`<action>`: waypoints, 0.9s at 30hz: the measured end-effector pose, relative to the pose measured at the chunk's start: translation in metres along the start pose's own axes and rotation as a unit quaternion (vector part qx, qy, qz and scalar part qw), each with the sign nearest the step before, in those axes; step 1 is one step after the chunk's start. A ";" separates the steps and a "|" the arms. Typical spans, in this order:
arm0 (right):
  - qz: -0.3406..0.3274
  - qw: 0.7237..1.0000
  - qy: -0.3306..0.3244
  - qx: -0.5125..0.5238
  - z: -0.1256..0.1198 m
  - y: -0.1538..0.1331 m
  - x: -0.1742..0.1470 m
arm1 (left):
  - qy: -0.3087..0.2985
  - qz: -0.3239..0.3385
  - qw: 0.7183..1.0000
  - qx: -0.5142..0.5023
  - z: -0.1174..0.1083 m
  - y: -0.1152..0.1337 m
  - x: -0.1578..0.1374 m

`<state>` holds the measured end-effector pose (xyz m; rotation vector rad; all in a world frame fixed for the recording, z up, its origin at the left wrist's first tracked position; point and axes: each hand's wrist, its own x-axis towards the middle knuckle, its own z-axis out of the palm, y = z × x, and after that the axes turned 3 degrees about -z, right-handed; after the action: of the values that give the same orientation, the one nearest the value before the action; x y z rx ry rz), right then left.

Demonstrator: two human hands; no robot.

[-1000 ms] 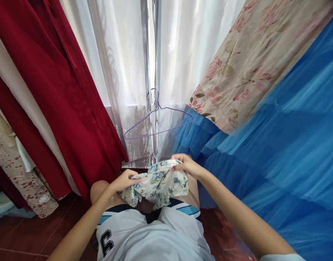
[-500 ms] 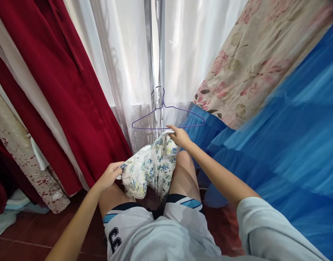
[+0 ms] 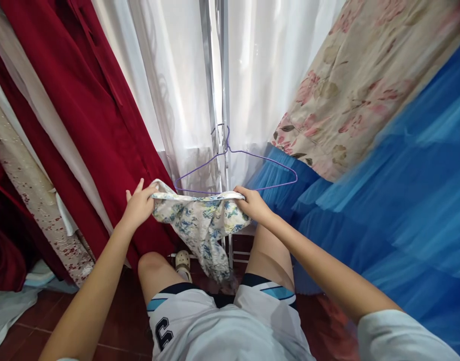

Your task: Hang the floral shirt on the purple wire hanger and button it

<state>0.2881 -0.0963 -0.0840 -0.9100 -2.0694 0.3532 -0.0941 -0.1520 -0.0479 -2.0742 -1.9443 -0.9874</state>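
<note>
A white garment with a blue and yellow floral print (image 3: 205,220) is stretched by its top edge between my two hands, its lower part hanging in folds between my knees. My left hand (image 3: 140,201) pinches the left end of that edge, with some fingers raised away from the cloth. At the right end, my right hand (image 3: 253,203) grips the edge with the thumb on top. Just beyond the garment, a purple wire hanger (image 3: 265,156) hangs by its hook from a white metal rack post (image 3: 219,90); the garment's top edge partly overlaps the hanger's lower bar.
Long red cloth (image 3: 83,115) hangs on the left, beside a beige floral piece (image 3: 38,195). White curtains (image 3: 267,70) hang ahead. To the right are a pink-flowered cloth (image 3: 338,105) and blue tulle (image 3: 414,200). A beige clog (image 3: 183,261) is on the red tiled floor (image 3: 121,321).
My left hand has moved up and to the left, pulling the garment's top edge straight and nearly level. The right hand has shifted slightly down and to the right.
</note>
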 end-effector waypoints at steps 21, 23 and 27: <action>0.023 0.999 0.034 -0.011 -0.010 -0.013 -0.029 | 0.144 0.089 0.973 -0.155 0.053 0.119 0.067; 0.043 0.991 0.113 -0.049 -0.032 -0.003 -0.042 | 0.128 0.102 0.974 -0.156 0.057 0.113 0.067; 0.069 0.956 0.247 -0.144 -0.076 0.020 -0.063 | 0.109 0.103 0.976 -0.160 0.064 0.108 0.069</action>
<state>0.3822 -0.1324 -0.0837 -1.1835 -1.6179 -0.1084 0.0270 -0.0783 -0.0250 -2.1572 -1.5108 -1.4888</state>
